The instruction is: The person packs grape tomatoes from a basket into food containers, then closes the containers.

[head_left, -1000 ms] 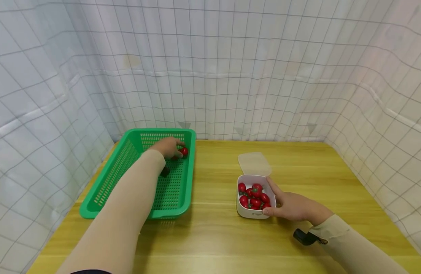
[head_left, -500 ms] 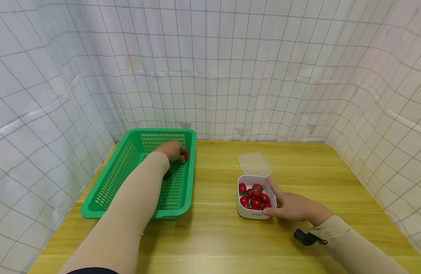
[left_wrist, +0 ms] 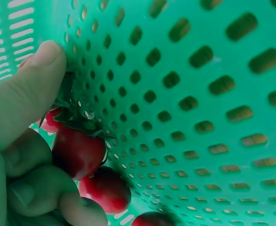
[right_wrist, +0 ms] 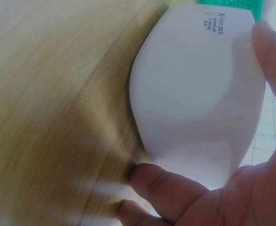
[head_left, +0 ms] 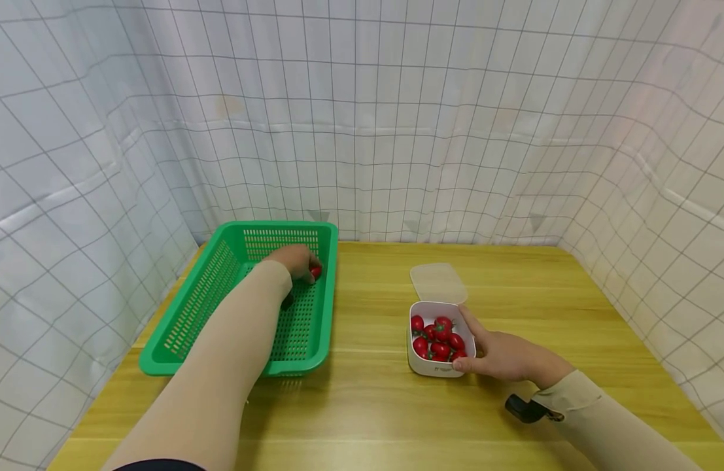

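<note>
Inside the green plastic basket (head_left: 325, 327), my left hand (head_left: 293, 260) reaches down near the far right corner. Its fingers are curled at a red cherry tomato (head_left: 316, 272). Close up in the left wrist view, several tomatoes lie along the basket wall; one with a green calyx, a cherry tomato (left_wrist: 79, 153), sits between thumb and curled fingers. My right hand (head_left: 505, 354) holds the white square food container (head_left: 435, 367) by its right side, thumb on the near corner and index finger at the far one. Several red cherry tomatoes (head_left: 440, 348) with green stems lie in it.
A translucent lid (head_left: 438, 282) lies flat on the wooden table (head_left: 373, 405) just behind the container. White gridded curtain (head_left: 362, 163) encloses the table at the back and both sides. A black wrist device (head_left: 523, 408) shows below the right cuff.
My left hand has drawn slightly nearer and lower in the basket, its fingers closing in around the tomato. The right hand and the container have stayed put.
</note>
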Motion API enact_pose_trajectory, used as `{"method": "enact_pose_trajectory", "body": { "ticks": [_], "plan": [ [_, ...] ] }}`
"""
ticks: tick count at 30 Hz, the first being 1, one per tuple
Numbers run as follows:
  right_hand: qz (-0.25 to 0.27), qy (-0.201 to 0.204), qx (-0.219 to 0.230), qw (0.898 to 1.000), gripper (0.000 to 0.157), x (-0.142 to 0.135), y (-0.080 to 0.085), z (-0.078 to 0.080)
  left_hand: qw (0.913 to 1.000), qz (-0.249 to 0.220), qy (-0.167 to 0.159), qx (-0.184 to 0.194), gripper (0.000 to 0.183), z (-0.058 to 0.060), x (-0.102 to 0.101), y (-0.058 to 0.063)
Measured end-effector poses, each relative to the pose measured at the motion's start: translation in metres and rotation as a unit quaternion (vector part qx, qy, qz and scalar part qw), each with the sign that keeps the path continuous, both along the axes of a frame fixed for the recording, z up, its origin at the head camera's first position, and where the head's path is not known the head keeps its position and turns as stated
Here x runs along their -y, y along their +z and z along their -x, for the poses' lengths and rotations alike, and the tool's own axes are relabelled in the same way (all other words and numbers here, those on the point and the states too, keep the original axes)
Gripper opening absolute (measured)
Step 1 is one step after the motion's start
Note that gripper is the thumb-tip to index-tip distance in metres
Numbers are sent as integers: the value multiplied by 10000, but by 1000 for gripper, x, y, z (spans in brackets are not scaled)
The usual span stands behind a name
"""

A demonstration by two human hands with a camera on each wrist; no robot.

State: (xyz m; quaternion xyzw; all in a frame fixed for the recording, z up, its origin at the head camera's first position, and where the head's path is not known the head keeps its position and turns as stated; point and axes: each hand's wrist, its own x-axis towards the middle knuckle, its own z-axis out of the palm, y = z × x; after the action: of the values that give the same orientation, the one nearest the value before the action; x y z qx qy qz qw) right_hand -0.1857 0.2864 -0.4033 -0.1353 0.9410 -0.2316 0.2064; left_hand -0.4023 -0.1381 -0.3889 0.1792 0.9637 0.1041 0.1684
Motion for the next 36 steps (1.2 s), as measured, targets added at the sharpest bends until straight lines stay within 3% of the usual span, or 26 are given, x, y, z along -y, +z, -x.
{"method": "enact_pose_trajectory", "body": {
  "ticks": [8,12,15,23,32,36],
  "plan": [
    [21,-27,58,10000,120,2,0,-1,9997,-165,-101,132,13,-4,3,-2],
    [-8,7,55,10000,119,2,-1,-2,9974,-622,14,362,27,-2,11,0],
    [-47,27,8,10000,119,1,-1,-1,9964,-793,104,294,37,1,17,6],
    [-50,79,-54,9999,119,0,3,1,9993,-223,178,222,45,4,31,20],
    [-67,131,-65,9999,119,-1,1,2,9998,20,-37,173,38,4,30,13],
    [-42,127,-82,9999,119,-2,0,2,9997,210,22,118,36,1,27,11]
  ]
}}
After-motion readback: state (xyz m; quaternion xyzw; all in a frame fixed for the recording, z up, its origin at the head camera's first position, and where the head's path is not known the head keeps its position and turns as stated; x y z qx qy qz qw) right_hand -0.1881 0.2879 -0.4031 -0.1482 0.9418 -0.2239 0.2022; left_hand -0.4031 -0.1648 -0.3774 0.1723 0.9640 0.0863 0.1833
